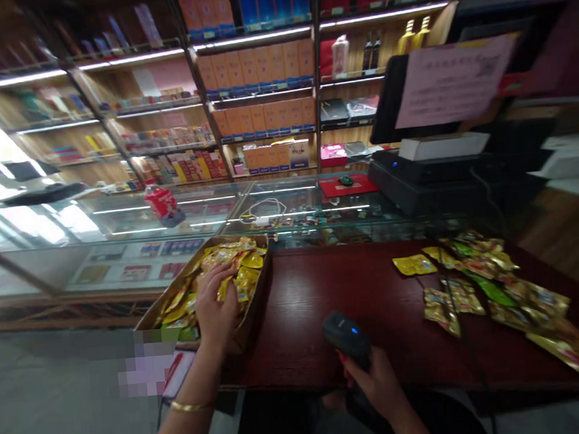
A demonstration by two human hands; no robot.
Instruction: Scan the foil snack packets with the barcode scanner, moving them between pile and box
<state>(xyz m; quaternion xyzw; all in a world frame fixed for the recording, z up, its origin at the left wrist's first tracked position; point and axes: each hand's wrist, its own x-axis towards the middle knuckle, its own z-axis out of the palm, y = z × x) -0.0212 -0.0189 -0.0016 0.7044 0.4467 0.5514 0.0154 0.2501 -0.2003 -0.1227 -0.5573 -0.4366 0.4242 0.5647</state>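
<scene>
My left hand (217,303) is in a cardboard box (151,315) full of small snack packets. Its fingers lie on the yellow and gold packets (247,280), with the thumb apart from the other fingers. In my right hand (377,377) is a black barcode scanner (346,333) with a small blue light, its head pointing up and left over the dark red counter (315,288). Farther right on the counter lies a loose pile of gold and green packets (494,274), away from both hands.
Behind the counter, a glass display case (203,210) carries a red-labelled bottle (162,201), a white cable (269,212) and a mouse (345,181) on a red mat. A monitor (388,102) with a taped paper stands at right. A dark cord (461,324) crosses the counter near the pile.
</scene>
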